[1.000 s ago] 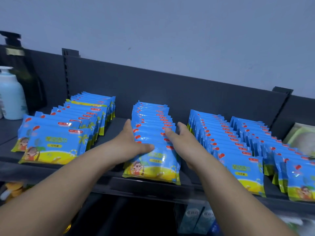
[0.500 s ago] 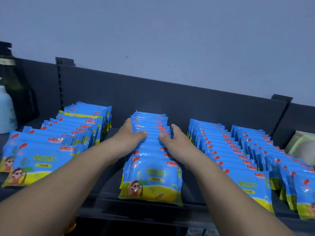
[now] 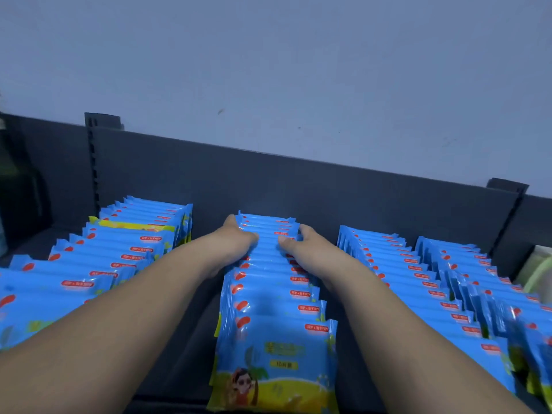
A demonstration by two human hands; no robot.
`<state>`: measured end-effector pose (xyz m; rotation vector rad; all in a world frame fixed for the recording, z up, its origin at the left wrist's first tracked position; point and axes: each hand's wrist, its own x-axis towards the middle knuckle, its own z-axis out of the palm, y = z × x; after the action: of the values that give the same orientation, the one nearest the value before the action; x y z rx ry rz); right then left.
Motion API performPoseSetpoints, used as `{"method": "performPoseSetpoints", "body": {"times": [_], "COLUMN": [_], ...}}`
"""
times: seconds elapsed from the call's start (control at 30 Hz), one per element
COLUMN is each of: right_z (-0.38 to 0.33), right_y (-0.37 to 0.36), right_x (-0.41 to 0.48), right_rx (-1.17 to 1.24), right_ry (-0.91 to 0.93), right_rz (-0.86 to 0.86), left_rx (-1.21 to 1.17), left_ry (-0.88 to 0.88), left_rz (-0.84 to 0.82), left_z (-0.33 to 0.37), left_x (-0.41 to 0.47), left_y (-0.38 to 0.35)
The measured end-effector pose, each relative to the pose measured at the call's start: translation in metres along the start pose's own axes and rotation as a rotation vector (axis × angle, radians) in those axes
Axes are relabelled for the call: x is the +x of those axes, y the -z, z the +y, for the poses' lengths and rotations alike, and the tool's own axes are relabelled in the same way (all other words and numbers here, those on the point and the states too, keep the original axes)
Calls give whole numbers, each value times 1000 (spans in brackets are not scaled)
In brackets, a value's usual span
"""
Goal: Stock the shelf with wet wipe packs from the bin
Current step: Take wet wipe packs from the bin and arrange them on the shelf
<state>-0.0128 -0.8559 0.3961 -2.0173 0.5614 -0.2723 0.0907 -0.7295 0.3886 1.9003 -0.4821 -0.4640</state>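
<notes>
Head view, setting: a dark grey shelf (image 3: 191,339) seen from above, with a dark back panel (image 3: 298,186) and a pale wall (image 3: 268,70) behind it.
Task's thing: the middle row of packs (image 3: 268,294), blue wet wipe packs, stands on the shelf in the centre, between both forearms.
Long axis: the row runs from near to far, and its far end is close to the back panel.
Facing: each pack lies crosswise, long edge left to right. The packs overlap like roof tiles, printed faces towards the viewer, with red labels at the upper right.
Front pack (image 3: 274,363): nearest the shelf edge, showing its full face with a yellow band and a cartoon figure at the bottom.
Left hand (image 3: 236,240): at the far part of the row, thumb laid over the pack tops, fingers down the row's left side, grasping it.
Right hand (image 3: 301,246): opposite, thumb on the pack tops, fingers curled round the row's right side, grasping it.
Thumbs: near each other, not touching.
Left rows (image 3: 119,249): more blue packs, running the same way, apart from the middle row.
Right rows (image 3: 403,279): two more lines of blue packs, side by side.
Far right: a pale green package (image 3: 534,270), blurred.
</notes>
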Motion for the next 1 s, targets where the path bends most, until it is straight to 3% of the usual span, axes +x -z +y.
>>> {"method": "performPoseSetpoints", "body": {"times": [0.13,0.27,0.6,1.0], "right_z": [-7,-11,-6,-22], "right_y": [4,9,8,18], "right_x": [20,31,39,-40], "right_rx": [-77,-115,-148,-639], "right_ry": [-17,-102,-98,251], "right_rz": [45,-48,-38,118], "left_rx": [30,39,87,640], "left_ry": [56,111,102,-339], "left_rz": [17,-29,-26,50], "left_z": [6,12,12,27], "left_x": [19,34,38,-62], "left_y": [4,5,4,20]}}
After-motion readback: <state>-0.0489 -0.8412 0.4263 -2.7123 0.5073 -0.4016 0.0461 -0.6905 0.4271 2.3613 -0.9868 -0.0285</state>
